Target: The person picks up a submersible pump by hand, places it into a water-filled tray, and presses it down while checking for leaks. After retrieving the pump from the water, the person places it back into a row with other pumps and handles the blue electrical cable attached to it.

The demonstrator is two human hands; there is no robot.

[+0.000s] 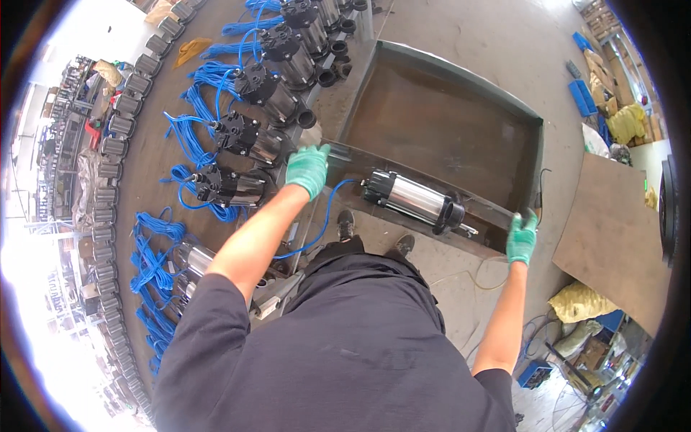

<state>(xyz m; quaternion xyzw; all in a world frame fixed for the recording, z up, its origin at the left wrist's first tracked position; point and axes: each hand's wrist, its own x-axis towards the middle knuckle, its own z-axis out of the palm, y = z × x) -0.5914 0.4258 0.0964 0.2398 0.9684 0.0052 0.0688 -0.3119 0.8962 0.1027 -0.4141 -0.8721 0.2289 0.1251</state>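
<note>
A silver and black cylindrical pump [416,199] lies on its side across the near ledge of a metal tank [439,57], between my hands. From its left end a blue cable [327,216] curves down toward the bench. My left hand [307,171], in a green glove, is by the tank's near left corner with its fingers stretched forward, apart from the pump. Near the ledge's right end is my right hand [522,237], also gloved in green, its fingers apart. Whether either hand touches the metal is hard to tell. Just beyond the right hand stands a thin black-handled tool [539,205].
Several similar pumps [277,101] with coiled blue cables [191,140] line the bench [155,165] on my left. Rows of metal cylinders [114,146] stand along its far edge. On the right are a brown board [601,230], yellow sacks [581,301] and blue bins [581,97].
</note>
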